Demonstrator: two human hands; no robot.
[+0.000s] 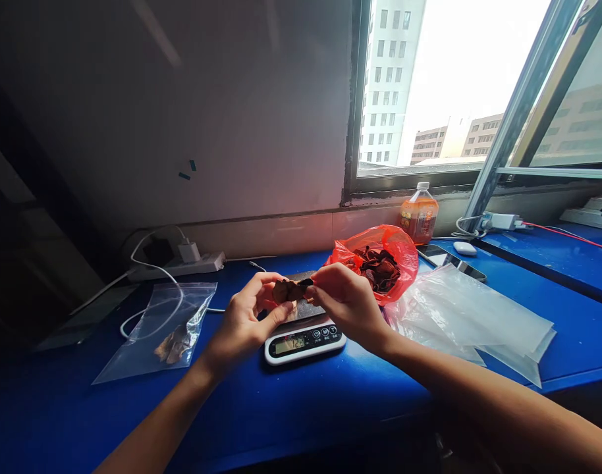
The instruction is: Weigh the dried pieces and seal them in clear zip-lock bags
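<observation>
Above a small digital kitchen scale, my left hand is closed on several dried brown slices, curled and thin. My right hand pinches a darker dried piece at the right end of them, its thumb and forefinger together. The scale's display is lit, and part of its plate is hidden under both hands. Behind my right hand, an open red plastic bag holds many dark dried slices. On the left lies a clear zip bag with some brown dried pieces in it.
Clear plastic bags lie stacked at the right. A phone, a white earbud case and a bottle of orange drink stand or lie behind them. A power strip with a white cable is at the back left of the blue table.
</observation>
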